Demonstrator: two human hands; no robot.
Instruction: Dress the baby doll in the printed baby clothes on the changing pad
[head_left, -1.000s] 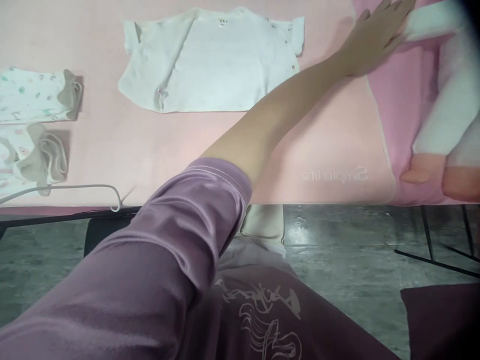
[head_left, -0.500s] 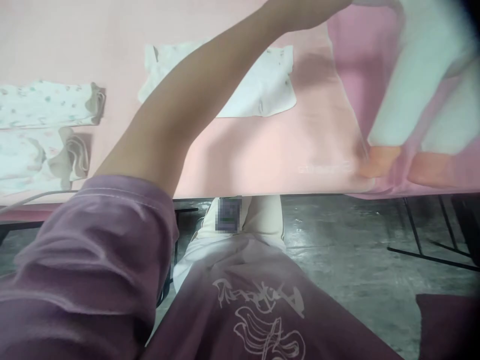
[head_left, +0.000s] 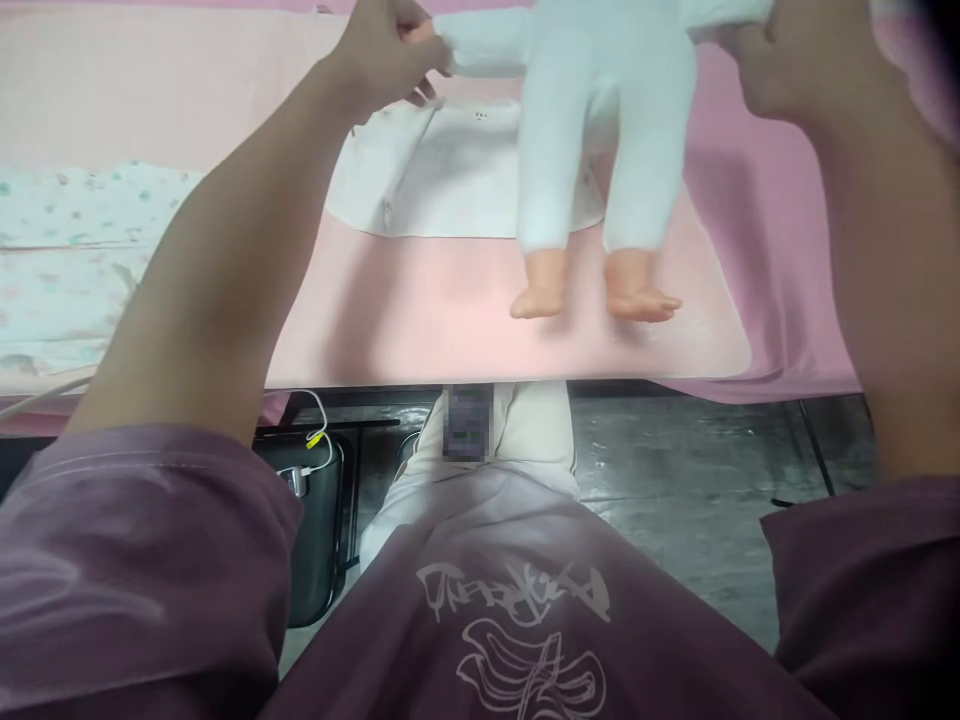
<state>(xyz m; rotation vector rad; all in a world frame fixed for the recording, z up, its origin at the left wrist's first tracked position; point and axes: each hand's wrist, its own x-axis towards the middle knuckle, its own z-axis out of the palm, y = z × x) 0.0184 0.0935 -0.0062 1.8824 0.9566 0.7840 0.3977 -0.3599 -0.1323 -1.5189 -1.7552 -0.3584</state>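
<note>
A baby doll point(head_left: 604, 110) in a pale white suit hangs over the table, its bare feet pointing toward me and its head out of the frame. My left hand point(head_left: 390, 55) is closed around the doll's arm at the hand end. On the other side my right hand point(head_left: 795, 60) grips the doll's other sleeve, its fingers partly hidden. Beneath the doll, a small white garment point(head_left: 450, 170) with tiny printed marks lies spread flat, partly covered from view by the doll's legs.
The pink mat point(head_left: 450, 320) lies on a darker pink cloth point(head_left: 795, 300). Folded printed baby clothes point(head_left: 67, 260) are at the left, partly behind my left arm. A white cable point(head_left: 45, 395) runs near the table edge. Below stands a black stool or case point(head_left: 315, 540).
The doll has moved left from the right edge to above the white garment. My left arm has drawn back leftward, and my right arm has come into view.
</note>
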